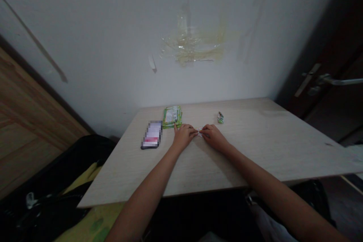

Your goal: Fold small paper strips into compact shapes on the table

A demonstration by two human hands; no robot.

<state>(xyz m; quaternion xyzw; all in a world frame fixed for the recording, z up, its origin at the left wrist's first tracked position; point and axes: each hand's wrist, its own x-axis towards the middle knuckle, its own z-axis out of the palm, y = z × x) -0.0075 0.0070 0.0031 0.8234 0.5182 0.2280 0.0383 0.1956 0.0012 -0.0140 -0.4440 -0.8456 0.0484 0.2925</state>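
Observation:
My left hand (184, 135) and my right hand (213, 136) rest on the pale wooden table (255, 147), fingertips meeting. Between them they pinch a small pale object (199, 131), too small to name. Both hands have their fingers curled closed. A green and white packet (171, 115) lies just beyond my left hand, close to its fingers. A small crumpled green wrapper (220, 117) sits a little past my right hand.
A phone (152, 134) lies flat to the left of my left hand. The table stands against a white wall with tape residue (195, 47). A door with a metal handle (330, 79) is at the right. A dark bag (56, 189) sits low at the left.

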